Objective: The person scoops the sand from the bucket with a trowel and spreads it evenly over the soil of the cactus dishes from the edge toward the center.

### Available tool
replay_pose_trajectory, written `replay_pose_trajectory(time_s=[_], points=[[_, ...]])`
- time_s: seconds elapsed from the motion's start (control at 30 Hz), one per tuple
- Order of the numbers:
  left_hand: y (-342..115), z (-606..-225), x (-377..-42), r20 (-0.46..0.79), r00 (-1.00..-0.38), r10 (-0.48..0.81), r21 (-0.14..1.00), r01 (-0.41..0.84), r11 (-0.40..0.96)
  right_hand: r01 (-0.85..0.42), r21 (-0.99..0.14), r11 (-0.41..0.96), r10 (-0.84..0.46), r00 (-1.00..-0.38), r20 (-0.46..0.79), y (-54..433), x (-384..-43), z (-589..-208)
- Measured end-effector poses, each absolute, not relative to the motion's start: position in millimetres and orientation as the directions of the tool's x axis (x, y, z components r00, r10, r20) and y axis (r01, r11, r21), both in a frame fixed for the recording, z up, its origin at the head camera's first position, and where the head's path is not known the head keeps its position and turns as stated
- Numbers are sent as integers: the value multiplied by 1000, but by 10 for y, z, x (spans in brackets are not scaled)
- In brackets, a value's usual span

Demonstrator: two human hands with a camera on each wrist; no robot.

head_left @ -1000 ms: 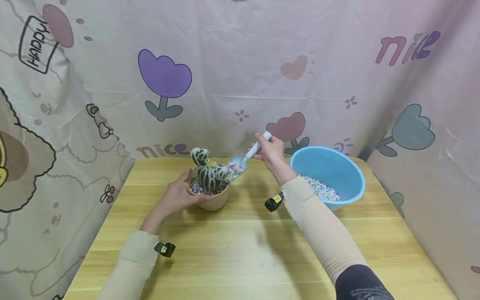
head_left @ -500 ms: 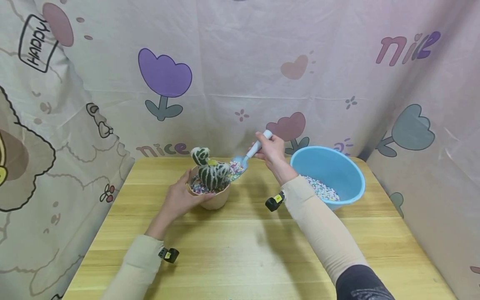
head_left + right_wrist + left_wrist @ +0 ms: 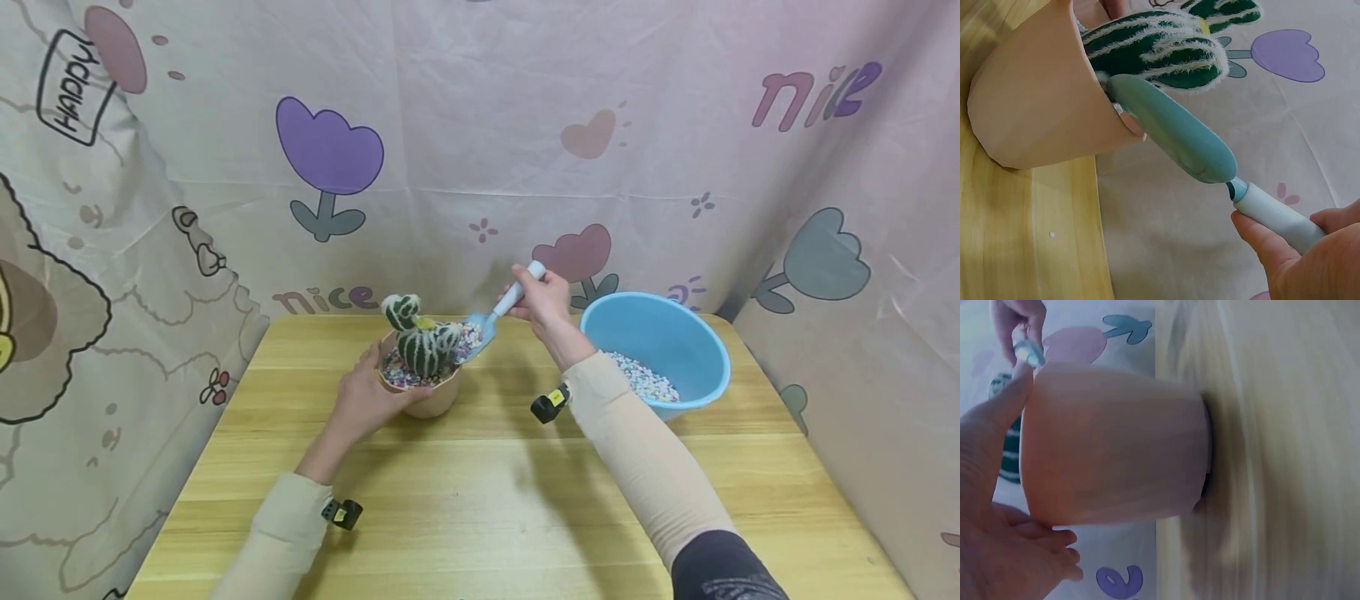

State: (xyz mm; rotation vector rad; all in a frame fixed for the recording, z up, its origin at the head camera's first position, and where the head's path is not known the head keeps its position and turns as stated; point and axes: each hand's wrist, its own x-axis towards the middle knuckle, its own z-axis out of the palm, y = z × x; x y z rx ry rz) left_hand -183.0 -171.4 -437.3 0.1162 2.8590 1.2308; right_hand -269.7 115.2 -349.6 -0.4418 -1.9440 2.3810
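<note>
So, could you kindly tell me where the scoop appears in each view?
Head: the scoop is near the centre, its blade at the right side of the pot.
Left wrist: the scoop, small and partly seen, is near the top left, by the pot's rim.
Right wrist: the scoop runs from the pot's rim, through the middle, toward the lower right.
Shared landmark: the pot.

Place: a fabric-screened nook; whether home or studio, the views cannot tell
Printed curtain point(image 3: 465, 100): wrinkled cloth walling the nook at 9, 12 and 3 o'clock
Motifs: purple tulip point(image 3: 330, 154) between 10 and 11 o'clock, "nice" lettering point(image 3: 816, 96) at 2 o'clock
Wood-grain surface point(image 3: 480, 500): from the centre to 6 o'clock, far edge beside the curtain
</note>
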Motion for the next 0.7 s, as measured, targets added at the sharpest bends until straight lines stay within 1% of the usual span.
replay_pose_trajectory(time_s=[0.17, 0.37, 0.47, 0.7], points=[[-1799, -4346, -1913, -8, -990, 143, 720, 93, 688, 162, -964, -209, 202, -958, -205, 1179, -2693, -3514], [-1869, -4363, -2001, 40, -975, 220, 731, 178, 659, 167, -963, -210, 186, -961, -207, 1199, -2696, -3526], [-1860, -4380, -2010, 64, -974, 216, 736, 192, 650, 163, -964, -209, 184, -962, -202, 1200, -2699, -3521], [-1772, -4418, -1970, 104, -981, 162, 756, 184, 629, 158, -965, -209, 194, -960, -200, 1193, -2701, -3510]])
